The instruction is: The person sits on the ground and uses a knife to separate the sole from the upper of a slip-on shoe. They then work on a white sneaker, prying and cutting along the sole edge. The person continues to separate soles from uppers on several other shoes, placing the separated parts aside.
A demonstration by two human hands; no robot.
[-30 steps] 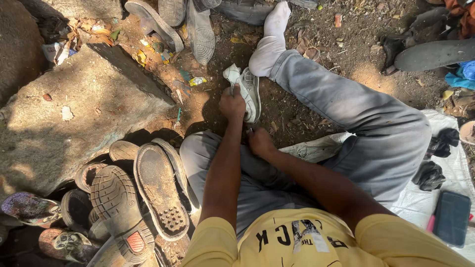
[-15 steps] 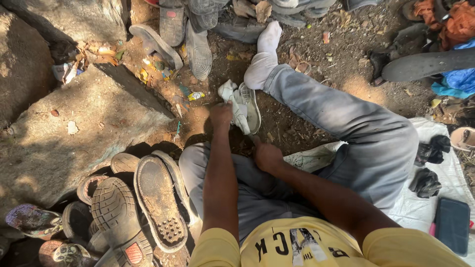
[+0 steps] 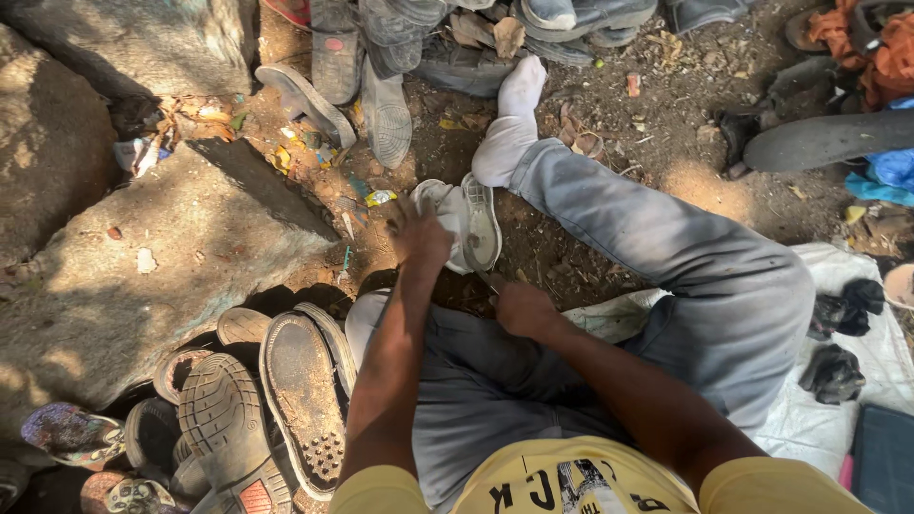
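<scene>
I sit on the ground with my right leg in grey trousers stretched out, a white sock on the foot. My left hand point(image 3: 419, 238) presses on a white shoe point(image 3: 466, 221) lying on its side in the dirt just ahead of my lap, sole facing right. My right hand point(image 3: 524, 309) is closed around a thin metal tool point(image 3: 484, 278) whose tip reaches the shoe's sole edge. The part of the tool inside the fist is hidden.
A large flat rock point(image 3: 143, 276) lies to the left. Worn shoe soles point(image 3: 286, 400) pile up at lower left, more shoes point(image 3: 381, 67) at the top. A white sheet point(image 3: 857, 381) with black scraps and a dark flat case point(image 3: 881, 457) lies on the right.
The view has shifted so the scene sits lower in frame. My left hand has settled on the white shoe; my right hand has moved a little toward its sole with the tool.
</scene>
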